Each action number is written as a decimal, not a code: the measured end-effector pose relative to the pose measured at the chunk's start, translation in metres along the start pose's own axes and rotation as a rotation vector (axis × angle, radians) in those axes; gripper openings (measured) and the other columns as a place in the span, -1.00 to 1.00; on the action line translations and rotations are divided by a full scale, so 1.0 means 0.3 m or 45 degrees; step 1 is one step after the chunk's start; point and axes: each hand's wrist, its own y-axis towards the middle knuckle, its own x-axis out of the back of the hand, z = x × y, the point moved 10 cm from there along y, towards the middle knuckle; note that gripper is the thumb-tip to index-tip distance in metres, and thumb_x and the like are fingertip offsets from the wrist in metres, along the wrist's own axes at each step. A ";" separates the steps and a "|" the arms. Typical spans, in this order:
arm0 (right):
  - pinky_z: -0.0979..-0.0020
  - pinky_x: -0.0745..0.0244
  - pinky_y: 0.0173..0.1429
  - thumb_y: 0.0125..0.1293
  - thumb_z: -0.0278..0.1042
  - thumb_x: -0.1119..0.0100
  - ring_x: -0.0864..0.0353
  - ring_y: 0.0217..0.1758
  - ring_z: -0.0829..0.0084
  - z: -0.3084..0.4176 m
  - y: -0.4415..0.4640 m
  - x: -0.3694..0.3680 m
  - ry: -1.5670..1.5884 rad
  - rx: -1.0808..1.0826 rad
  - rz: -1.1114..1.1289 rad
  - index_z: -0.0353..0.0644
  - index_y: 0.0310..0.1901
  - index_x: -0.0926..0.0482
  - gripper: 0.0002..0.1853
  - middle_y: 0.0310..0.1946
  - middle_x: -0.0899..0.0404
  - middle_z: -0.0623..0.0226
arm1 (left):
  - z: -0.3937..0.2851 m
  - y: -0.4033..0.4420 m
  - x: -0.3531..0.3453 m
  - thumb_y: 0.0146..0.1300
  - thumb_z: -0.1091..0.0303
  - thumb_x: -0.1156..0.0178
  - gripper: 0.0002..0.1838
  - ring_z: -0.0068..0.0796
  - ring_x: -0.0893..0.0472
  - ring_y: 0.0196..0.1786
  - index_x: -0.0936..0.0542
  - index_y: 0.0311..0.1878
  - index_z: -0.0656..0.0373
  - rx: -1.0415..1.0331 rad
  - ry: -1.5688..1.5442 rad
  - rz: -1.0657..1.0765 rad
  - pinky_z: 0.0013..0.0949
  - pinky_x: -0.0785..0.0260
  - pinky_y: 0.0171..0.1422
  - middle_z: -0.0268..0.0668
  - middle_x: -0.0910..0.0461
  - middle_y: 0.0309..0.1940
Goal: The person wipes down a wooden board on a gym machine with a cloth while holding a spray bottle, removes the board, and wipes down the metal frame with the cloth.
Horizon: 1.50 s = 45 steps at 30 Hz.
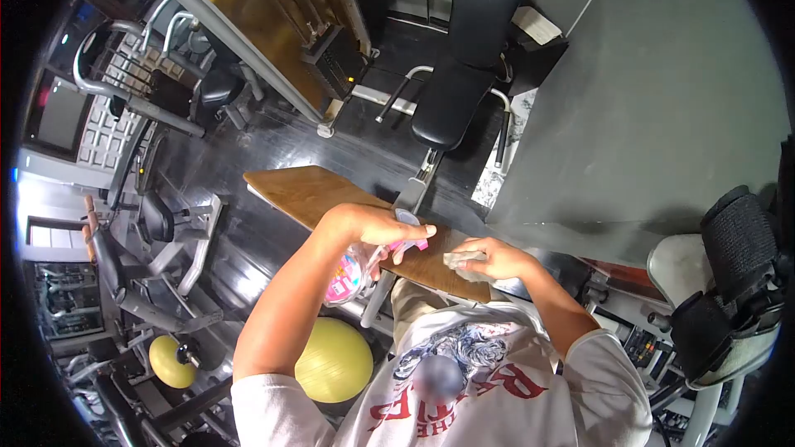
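Note:
My left hand [370, 225] is wrapped around the neck of a spray bottle [344, 278] that has a pink and blue label and a pink-and-grey trigger head. The bottle's nozzle end is over a brown wooden board [310, 192]. On the other side, my right hand [502, 260] grips a pale, crumpled cloth [464, 260] at the board's right end. Whether the cloth touches the wood, I cannot tell. The board runs across in front of my body, and my left forearm covers part of it.
Ahead stands a weight machine with a black padded seat [451, 108] and a weight stack [334, 62]. A yellow exercise ball [334, 361] is by my left side. Other gym machines line the left. A grey wall [654, 108] and black-padded equipment [737, 248] are on the right.

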 end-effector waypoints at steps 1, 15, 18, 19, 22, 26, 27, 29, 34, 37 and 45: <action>0.32 -0.41 0.23 0.37 -0.29 -0.18 -0.54 0.13 0.27 0.016 0.023 -0.022 -0.035 0.010 -0.001 -0.14 0.13 -0.61 -0.67 0.03 -0.61 0.20 | 0.006 -0.014 0.007 0.26 -0.43 0.00 -0.21 -0.34 -0.55 -0.33 -0.52 0.26 0.07 -0.012 -0.021 -0.025 -0.21 -0.65 -0.31 -0.22 -0.53 -0.35; 0.25 -0.51 0.08 0.33 -0.01 -0.15 -0.64 0.00 0.14 -0.857 0.304 0.120 -0.545 -0.745 -0.479 0.00 0.09 -0.62 -0.61 -0.06 -0.68 0.12 | 0.174 -0.136 0.044 0.36 -0.19 -0.10 -0.31 -0.22 -0.70 -0.42 -0.48 0.20 0.31 -0.747 -0.967 -0.205 -0.29 -0.60 -0.44 -0.15 -0.65 -0.13; 0.26 -0.53 0.05 0.32 0.01 -0.16 -0.66 -0.03 0.15 -0.842 0.309 0.108 -0.512 -0.635 -0.389 -0.02 0.06 -0.63 -0.61 -0.11 -0.69 0.14 | 0.218 -0.124 0.039 0.38 -0.16 -0.08 -0.35 -0.22 -0.69 -0.44 -0.50 0.19 0.30 -0.733 -0.979 -0.246 -0.33 -0.59 -0.44 -0.15 -0.65 -0.10; 0.28 -0.53 0.03 0.31 -0.01 -0.19 -0.67 -0.06 0.19 -0.801 0.292 0.103 -0.474 -0.598 -0.341 -0.03 0.04 -0.64 -0.62 -0.13 -0.70 0.15 | 0.230 -0.118 0.039 0.38 -0.16 -0.08 -0.36 -0.22 -0.69 -0.44 -0.50 0.19 0.29 -0.708 -0.980 -0.287 -0.35 -0.59 -0.44 -0.15 -0.65 -0.10; 0.29 -0.56 0.02 0.29 -0.06 -0.22 -0.69 -0.11 0.27 -0.493 0.192 0.054 -0.218 -0.563 -0.243 -0.05 0.03 -0.65 -0.64 -0.20 -0.71 0.16 | 0.207 -0.102 0.023 0.35 -0.18 -0.12 -0.37 -0.33 -0.66 -0.48 -0.55 0.17 0.23 -0.670 -0.886 -0.394 -0.36 -0.59 -0.38 -0.18 -0.64 -0.12; 0.34 -0.49 0.08 0.26 -0.23 -0.30 -0.61 -0.06 0.36 0.126 0.070 -0.087 -0.176 0.061 -0.042 -0.18 0.08 -0.63 -0.62 -0.13 -0.61 0.23 | 0.205 -0.101 0.037 0.34 -0.18 -0.14 -0.37 -0.41 -0.65 -0.50 -0.58 0.14 0.24 -0.631 -0.799 -0.610 -0.40 -0.55 -0.32 -0.17 -0.66 -0.20; 0.33 -0.48 0.09 0.26 -0.26 -0.30 -0.60 -0.05 0.31 0.239 0.041 -0.095 -0.177 -0.021 0.036 -0.20 0.08 -0.62 -0.62 -0.17 -0.58 0.21 | 0.210 -0.102 0.033 0.34 -0.18 -0.14 -0.37 -0.43 -0.64 -0.50 -0.59 0.14 0.24 -0.622 -0.788 -0.665 -0.42 -0.54 -0.30 -0.17 -0.67 -0.22; 0.33 -0.47 0.09 0.27 -0.27 -0.29 -0.59 -0.03 0.28 0.296 0.042 -0.117 -0.233 0.082 0.058 -0.19 0.08 -0.63 -0.64 -0.14 -0.57 0.19 | 0.216 -0.095 0.041 0.35 -0.16 -0.13 -0.37 -0.42 -0.67 -0.49 -0.59 0.13 0.29 -0.632 -0.698 -0.837 -0.38 -0.53 -0.28 -0.15 -0.69 -0.32; 0.26 -0.51 0.07 0.31 -0.23 -0.25 -0.59 -0.03 0.21 -0.116 0.210 -0.024 -0.374 0.054 -0.200 -0.08 0.04 -0.65 -0.70 -0.08 -0.56 0.18 | 0.213 -0.103 0.056 0.32 -0.18 -0.15 -0.38 -0.41 -0.69 -0.50 -0.64 0.03 0.28 -0.529 -0.654 -0.978 -0.36 -0.52 -0.29 -0.14 -0.70 -0.40; 0.29 -0.57 -0.17 0.33 -0.23 -0.23 -0.63 -0.26 0.40 -0.563 0.303 0.063 -0.088 -0.402 -0.222 -0.10 -0.02 -0.65 -0.75 -0.25 -0.66 0.25 | 0.216 -0.102 0.057 0.30 -0.20 -0.15 -0.39 -0.40 -0.68 -0.51 -0.67 -0.04 0.26 -0.497 -0.642 -0.990 -0.35 -0.52 -0.29 -0.16 -0.70 -0.43; 0.31 -0.55 0.02 0.25 -0.14 -0.25 -0.69 -0.09 0.22 -0.779 0.270 0.141 -0.563 -0.643 -0.443 -0.17 0.01 -0.63 -0.63 -0.13 -0.70 0.11 | 0.239 -0.099 0.064 0.31 -0.12 -0.18 -0.48 -0.46 -0.64 -0.57 -0.70 -0.18 0.25 -0.473 -0.634 -1.120 -0.35 -0.49 -0.35 -0.20 -0.65 -0.56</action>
